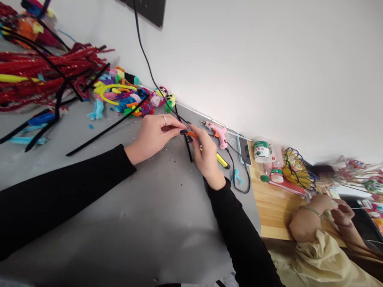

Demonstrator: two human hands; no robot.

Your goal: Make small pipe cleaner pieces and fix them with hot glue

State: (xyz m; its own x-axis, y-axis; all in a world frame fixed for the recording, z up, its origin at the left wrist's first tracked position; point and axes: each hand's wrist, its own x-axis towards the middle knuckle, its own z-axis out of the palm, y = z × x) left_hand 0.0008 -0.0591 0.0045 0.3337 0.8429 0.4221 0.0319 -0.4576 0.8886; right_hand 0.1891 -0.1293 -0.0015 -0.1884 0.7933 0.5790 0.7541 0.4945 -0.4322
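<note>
A small orange piece [192, 134] is pinched between my two hands above the grey table cover [143, 199]. My left hand [154, 135] holds its left end with thumb and fingertips, a ring on one finger. On the other side, my right hand [206, 153] has its fingers closed round the piece, hiding part of it. A black fuzzy stem [189, 153] lies beneath the fingertips. Just right of my right hand are a yellow cutter [222, 160] and a pink glue gun [221, 135].
Red tinsel stems [54, 63] and colourful fuzzy pieces [125, 95] lie at the left. A black cable [143, 52] hangs down near my hands. At the right are a phone [244, 150], a white jar [261, 150] and another person's hands [344, 213] over a wooden table [275, 207].
</note>
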